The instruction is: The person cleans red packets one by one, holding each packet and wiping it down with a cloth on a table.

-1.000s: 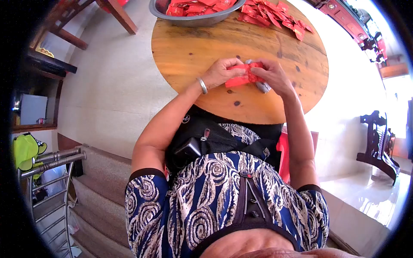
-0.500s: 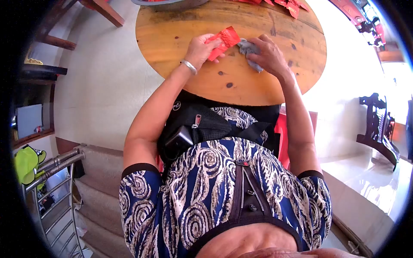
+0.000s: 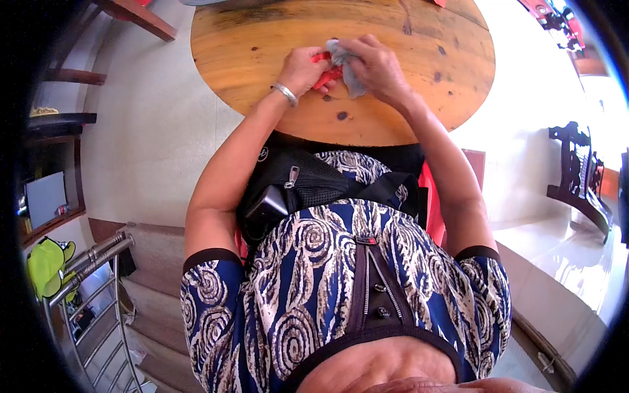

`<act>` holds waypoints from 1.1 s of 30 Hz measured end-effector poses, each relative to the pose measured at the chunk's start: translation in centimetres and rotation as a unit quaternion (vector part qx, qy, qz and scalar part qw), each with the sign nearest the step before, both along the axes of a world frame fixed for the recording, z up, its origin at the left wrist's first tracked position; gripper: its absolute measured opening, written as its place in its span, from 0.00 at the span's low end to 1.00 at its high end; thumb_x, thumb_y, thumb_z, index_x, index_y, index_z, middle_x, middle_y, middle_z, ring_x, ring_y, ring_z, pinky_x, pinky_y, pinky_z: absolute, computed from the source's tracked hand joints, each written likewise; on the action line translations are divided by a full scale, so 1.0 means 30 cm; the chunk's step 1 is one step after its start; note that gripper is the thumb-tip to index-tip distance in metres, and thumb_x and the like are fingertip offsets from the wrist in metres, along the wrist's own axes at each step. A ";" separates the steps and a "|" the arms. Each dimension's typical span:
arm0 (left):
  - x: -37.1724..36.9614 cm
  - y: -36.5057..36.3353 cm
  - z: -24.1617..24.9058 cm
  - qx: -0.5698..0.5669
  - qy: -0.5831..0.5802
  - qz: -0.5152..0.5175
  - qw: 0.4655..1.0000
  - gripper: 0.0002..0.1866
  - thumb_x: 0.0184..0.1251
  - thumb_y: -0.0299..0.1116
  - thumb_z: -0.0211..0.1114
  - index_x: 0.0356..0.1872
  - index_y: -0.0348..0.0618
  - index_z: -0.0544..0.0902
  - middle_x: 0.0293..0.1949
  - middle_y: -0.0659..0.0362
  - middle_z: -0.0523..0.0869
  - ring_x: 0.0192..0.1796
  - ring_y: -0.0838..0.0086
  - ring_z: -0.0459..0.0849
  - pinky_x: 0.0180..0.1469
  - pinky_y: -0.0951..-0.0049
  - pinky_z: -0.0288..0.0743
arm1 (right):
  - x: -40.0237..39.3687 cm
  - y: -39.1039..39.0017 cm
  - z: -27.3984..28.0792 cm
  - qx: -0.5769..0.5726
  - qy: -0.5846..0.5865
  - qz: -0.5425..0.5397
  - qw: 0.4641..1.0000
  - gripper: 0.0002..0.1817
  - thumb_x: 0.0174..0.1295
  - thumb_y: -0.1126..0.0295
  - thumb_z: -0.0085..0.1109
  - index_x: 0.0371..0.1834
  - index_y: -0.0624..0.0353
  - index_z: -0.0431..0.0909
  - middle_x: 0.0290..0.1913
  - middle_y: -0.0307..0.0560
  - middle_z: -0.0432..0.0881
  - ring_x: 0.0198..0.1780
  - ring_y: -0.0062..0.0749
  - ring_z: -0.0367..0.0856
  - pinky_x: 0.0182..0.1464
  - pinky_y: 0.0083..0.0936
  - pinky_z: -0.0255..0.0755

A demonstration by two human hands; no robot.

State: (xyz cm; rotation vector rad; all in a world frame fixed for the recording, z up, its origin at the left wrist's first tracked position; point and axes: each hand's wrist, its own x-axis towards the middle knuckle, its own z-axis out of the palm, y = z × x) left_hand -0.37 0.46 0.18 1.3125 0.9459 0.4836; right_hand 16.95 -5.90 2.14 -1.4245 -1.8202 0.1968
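Observation:
Over the round wooden table (image 3: 275, 85), my left hand (image 3: 303, 71) holds a red packet (image 3: 324, 80), with its fingers closed on the packet's left side. My right hand (image 3: 380, 69) grips a grey cloth (image 3: 354, 82) and presses it against the packet. The cloth covers the packet's right part, and its lower end hangs loose below my right fingers. A silver bracelet (image 3: 285, 93) circles my left wrist.
Part of a metal basin (image 3: 204, 2) shows at the table's far left edge. A black bag (image 3: 314, 180) lies on my lap. Stairs with a metal railing (image 3: 116, 295) are at lower left, and a dark carved wooden chair (image 3: 580, 177) stands at right.
My right hand has moved left with the grey cloth, which now overlaps the red packet instead of being apart from it. The view has shifted slightly, showing less of the table's far side.

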 end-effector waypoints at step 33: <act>-0.006 -0.003 0.003 -0.025 -0.016 0.057 0.998 0.11 0.66 0.31 0.62 0.46 0.36 0.80 0.32 0.57 0.85 0.24 0.76 0.83 0.21 0.76 0.82 | -0.014 -0.017 0.009 -0.101 -0.118 -0.068 0.986 0.15 0.56 0.71 0.52 0.48 0.54 0.79 0.40 0.53 0.75 0.42 0.53 0.79 0.44 0.41 0.74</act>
